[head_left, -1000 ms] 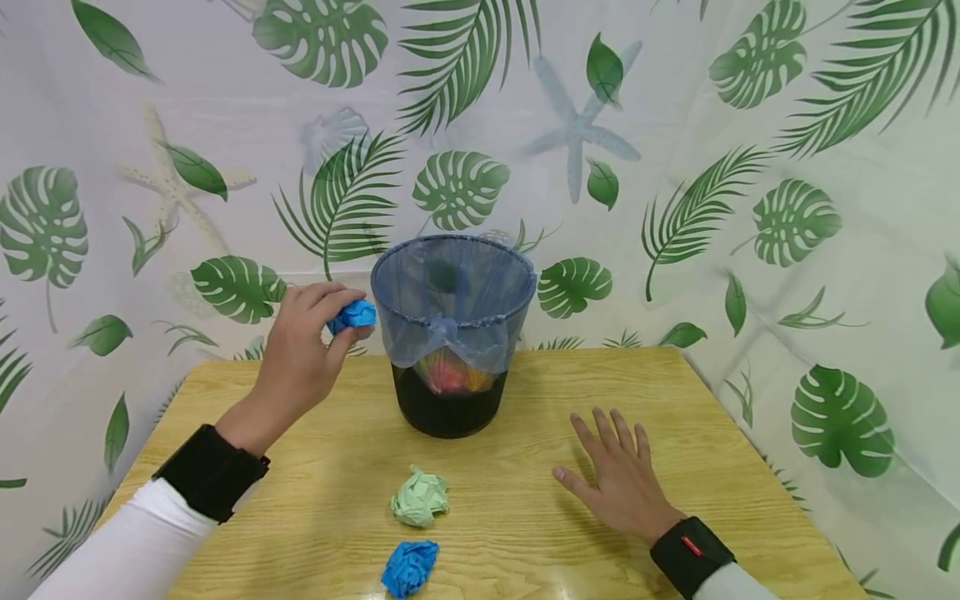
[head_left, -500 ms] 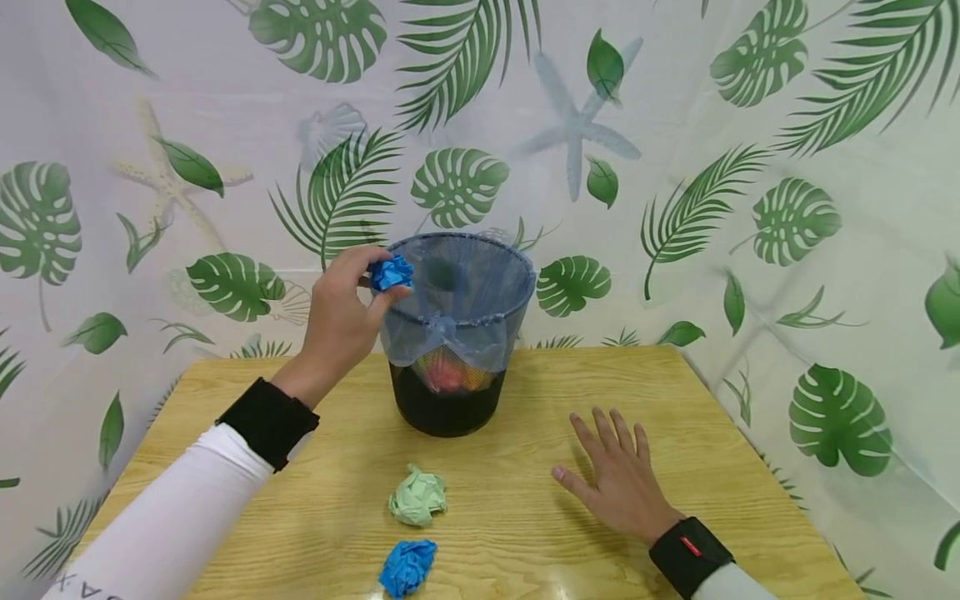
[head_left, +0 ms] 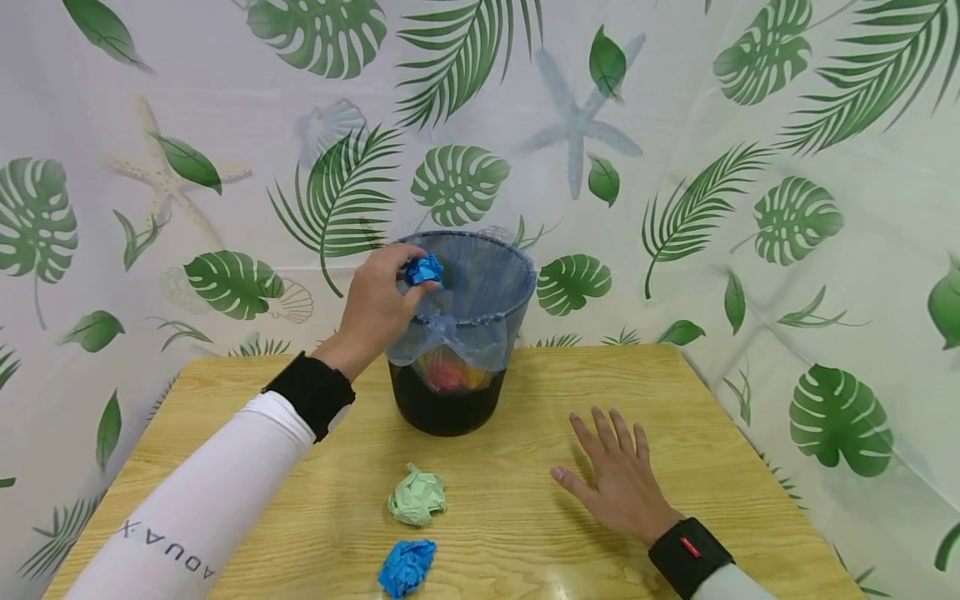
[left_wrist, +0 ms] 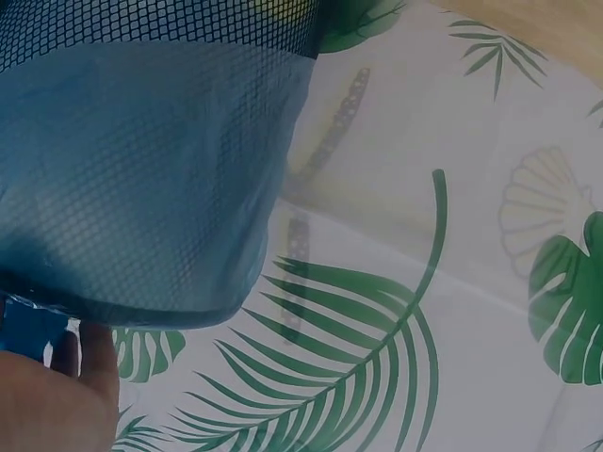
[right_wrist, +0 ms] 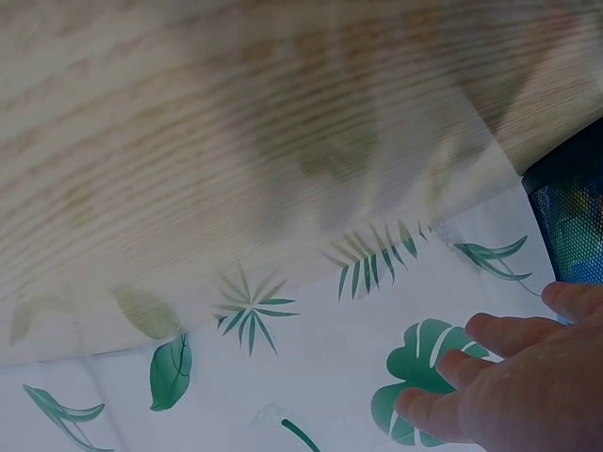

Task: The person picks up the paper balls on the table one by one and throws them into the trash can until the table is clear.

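My left hand (head_left: 381, 298) pinches a crumpled ball of blue paper (head_left: 425, 271) between thumb and fingers, over the left side of the opening of a black mesh wastebasket (head_left: 447, 410). A translucent blue bin liner (head_left: 491, 287) is folded over the basket's rim. In the left wrist view the fingers (left_wrist: 94, 363) show right at the lined rim, most of the hand cut off by the frame. On the table's right side my right hand (head_left: 621, 483) lies palm down, fingers spread, holding nothing. Between the hands sit a pale green paper ball (head_left: 417, 497) and, nearer me, another blue paper ball (head_left: 407, 568).
Red and yellow items (head_left: 447, 373) show through the basket's mesh. The wooden table (head_left: 525, 508) backs onto a white leaf-patterned cloth (head_left: 675, 108), which also hangs along both sides.
My left hand has carried the blue paper ball rightward and up, from left of the wastebasket to over its opening. The right hand and the other paper balls stay in place.
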Demonstrator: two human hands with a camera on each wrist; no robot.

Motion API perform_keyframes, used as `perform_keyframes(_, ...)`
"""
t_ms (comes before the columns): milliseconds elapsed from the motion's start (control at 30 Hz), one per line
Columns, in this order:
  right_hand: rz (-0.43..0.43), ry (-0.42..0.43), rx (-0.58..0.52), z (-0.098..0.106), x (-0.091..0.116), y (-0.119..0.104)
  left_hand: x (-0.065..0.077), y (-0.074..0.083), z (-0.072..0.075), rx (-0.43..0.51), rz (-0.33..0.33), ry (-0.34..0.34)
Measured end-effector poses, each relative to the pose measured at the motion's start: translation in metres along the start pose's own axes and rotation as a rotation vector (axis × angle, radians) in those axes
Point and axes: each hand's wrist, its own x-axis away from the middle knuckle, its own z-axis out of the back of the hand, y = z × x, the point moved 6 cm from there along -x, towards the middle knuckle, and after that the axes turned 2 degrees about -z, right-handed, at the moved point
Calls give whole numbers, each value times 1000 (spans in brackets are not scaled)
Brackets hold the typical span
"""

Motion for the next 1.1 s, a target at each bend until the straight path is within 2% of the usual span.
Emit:
perform_keyframes(100, -5, -2, -6, 0, 1, 2, 0, -1, -6, -40, 39, -55)
perform_keyframes(167, -7, -6, -2, -1, 0, 2, 3, -3, -4, -72, 48, -70)
perform_keyframes(333, -4, -4, 4, -3, -1, 1, 10, -6, 5, -112, 14, -71)
perform_keyframes(467, -4, -15, 0, -4, -1, 0, 20, -13, 12, -161, 10, -107)
perform_keyframes(833, 3, -19, 5, -2, -3, -3, 60, -39, 24, -303, 47, -218)
perform_keyframes(1100, 13, -8, 9, -4, -6, -5, 97, -60, 29, -418, 81, -283)
